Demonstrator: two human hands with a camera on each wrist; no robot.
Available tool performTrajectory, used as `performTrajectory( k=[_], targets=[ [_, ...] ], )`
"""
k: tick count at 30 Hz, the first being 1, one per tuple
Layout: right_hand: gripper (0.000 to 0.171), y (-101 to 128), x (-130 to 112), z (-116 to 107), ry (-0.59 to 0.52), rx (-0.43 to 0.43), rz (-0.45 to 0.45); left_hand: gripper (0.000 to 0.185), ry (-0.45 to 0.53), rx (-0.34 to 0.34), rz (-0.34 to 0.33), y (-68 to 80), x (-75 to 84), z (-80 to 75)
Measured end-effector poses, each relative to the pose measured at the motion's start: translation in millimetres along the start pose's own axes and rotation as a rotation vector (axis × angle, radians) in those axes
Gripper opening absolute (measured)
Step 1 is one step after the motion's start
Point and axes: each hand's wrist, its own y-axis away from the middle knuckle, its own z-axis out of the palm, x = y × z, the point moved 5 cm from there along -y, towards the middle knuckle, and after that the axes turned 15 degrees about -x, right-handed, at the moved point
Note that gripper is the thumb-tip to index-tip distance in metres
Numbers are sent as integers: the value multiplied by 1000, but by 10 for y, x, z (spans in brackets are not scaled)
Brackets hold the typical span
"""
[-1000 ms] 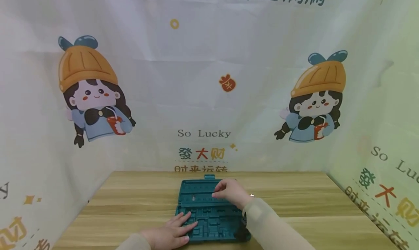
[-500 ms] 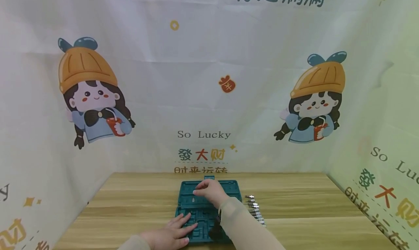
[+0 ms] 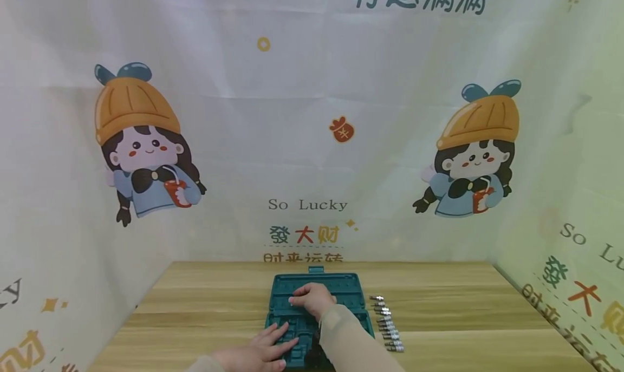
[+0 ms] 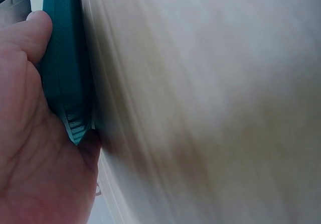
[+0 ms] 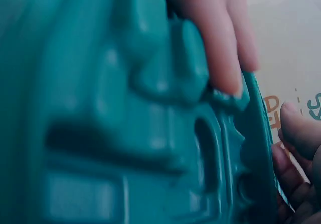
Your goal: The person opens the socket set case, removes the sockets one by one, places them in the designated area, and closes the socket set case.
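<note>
An open teal case lies on the table, its lid point(image 3: 343, 284) at the far side and its moulded tray point(image 3: 303, 323) nearer. My left hand point(image 3: 260, 350) rests on the tray's left side with fingers straight and spread. In the left wrist view its thumb point(image 4: 37, 35) lies at the case's edge. Above the lid my right hand point(image 3: 314, 299) bends down, fingertips pinched together over the spot where a small silver bit socket stood; they hide it. The right wrist view shows left fingers point(image 5: 215, 48) on the tray and the curled right hand point(image 5: 301, 153) beyond.
A column of several silver bit sockets point(image 3: 387, 325) lies on the wooden table point(image 3: 453, 307) just right of the case. Behind the table hangs a printed cloth point(image 3: 312, 161), which also covers both sides.
My right hand has moved left across the lid, then lowered its fingertips onto the small bit socket there. The sockets on the right came into view. The left hand has stayed in place.
</note>
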Motion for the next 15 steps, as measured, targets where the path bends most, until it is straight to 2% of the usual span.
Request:
performTrajectory(
  k=[5,11,15],
  targets=[
    [13,-3,15,0,99,30,96,63,-10,0,14,-3,34,-6],
    [13,-30,21,14,181,26,193,75,-31,8,31,29,125,-20],
    [13,-46,4,14,172,24,219,67,-30,19,39,46,167,-30]
  ],
)
